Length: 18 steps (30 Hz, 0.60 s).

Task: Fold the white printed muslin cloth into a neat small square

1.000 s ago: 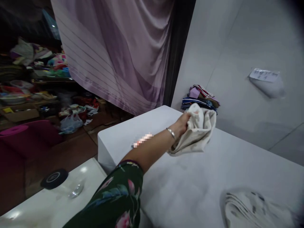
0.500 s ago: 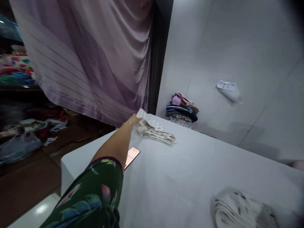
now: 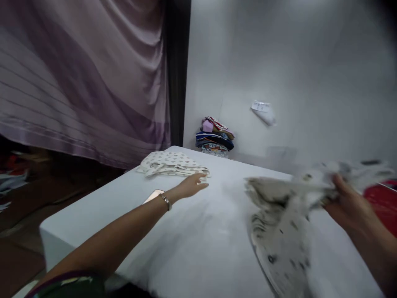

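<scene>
My left hand [image 3: 191, 186] is over the table, fingers apart and holding nothing, close by the right end of a folded white cloth with small dark prints [image 3: 173, 163]. I cannot tell whether the fingertips touch it. At the right, my right hand [image 3: 350, 205] grips a white garment with dark prints [image 3: 288, 236]. The garment is lifted and partly unfolded, blurred by motion, its lower part hanging down to the table. What kind of garment it is does not show.
The white table [image 3: 93, 207] has a phone [image 3: 153, 195] lying on it, partly behind my left forearm. Beyond the far edge rises a stack of folded clothes [image 3: 215, 138] against the wall. A purple curtain [image 3: 93, 82] hangs at the left. Something red [image 3: 381, 203] is at the right edge.
My left hand has let go of the printed cloth, which lies flatter, and has come nearer. My right hand has appeared, lifting the garment from the table. The view has turned right.
</scene>
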### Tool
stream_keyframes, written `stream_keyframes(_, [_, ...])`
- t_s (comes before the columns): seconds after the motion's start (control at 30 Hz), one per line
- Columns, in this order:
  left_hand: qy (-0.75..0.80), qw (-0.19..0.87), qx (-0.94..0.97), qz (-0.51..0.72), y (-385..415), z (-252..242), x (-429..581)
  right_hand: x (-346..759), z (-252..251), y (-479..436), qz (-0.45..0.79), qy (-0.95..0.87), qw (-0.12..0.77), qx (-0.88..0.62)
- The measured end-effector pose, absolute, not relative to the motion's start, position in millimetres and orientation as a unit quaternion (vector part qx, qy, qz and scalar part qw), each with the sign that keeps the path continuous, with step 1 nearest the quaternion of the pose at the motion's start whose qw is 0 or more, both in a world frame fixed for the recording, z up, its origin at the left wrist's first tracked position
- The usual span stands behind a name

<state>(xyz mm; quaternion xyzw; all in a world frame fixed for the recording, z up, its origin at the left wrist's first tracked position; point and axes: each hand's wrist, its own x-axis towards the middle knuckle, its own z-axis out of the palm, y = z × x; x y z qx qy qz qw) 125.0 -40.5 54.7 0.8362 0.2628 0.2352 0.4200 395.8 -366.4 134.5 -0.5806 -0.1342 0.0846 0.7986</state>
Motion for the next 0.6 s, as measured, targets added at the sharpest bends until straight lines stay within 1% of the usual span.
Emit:
stream_keyframes(0.07, [0.233,0.514,0.805,0.181,-80.9,49.5,131.7,375.7,169.2,-352.0,0.102,-0.235,0.831,-0.494])
stream_keyframes(0.17, [0.223,0.634,0.729,0.128,-124.2,41.6,143.3,357.6,204.0,-328.0,0.085,-0.35,0.828,-0.429])
stream_keyframes(0.2, [0.225,0.671,0.693,0.139,-133.6,38.4,148.5,355.8,206.7,-323.8,0.081,-0.361,0.824,-0.43])
stream_keyframes(0.27, [0.239,0.726,0.61,0.207,-145.0,32.4,158.9,359.0,195.9,-324.0,0.084,-0.344,0.816,-0.457])
stream_keyframes(0.33, [0.251,0.744,0.549,0.287,-147.1,29.5,164.7,369.4,164.7,-335.1,0.098,-0.299,0.81,-0.495])
stream_keyframes(0.4, [0.264,0.744,0.504,0.351,-141.8,32.9,161.7,382.3,118.2,-354.9,0.124,-0.241,0.804,-0.529])
stream_keyframes(0.53, [0.296,0.771,0.358,0.436,-123.7,55.1,134.1,393.7,16.8,-408.4,0.206,-0.094,0.756,-0.614])
stream_keyframes(0.6, [0.298,0.787,0.303,0.447,-119.7,67.5,120.0,387.6,-17.9,-433.1,0.243,-0.065,0.731,-0.634])
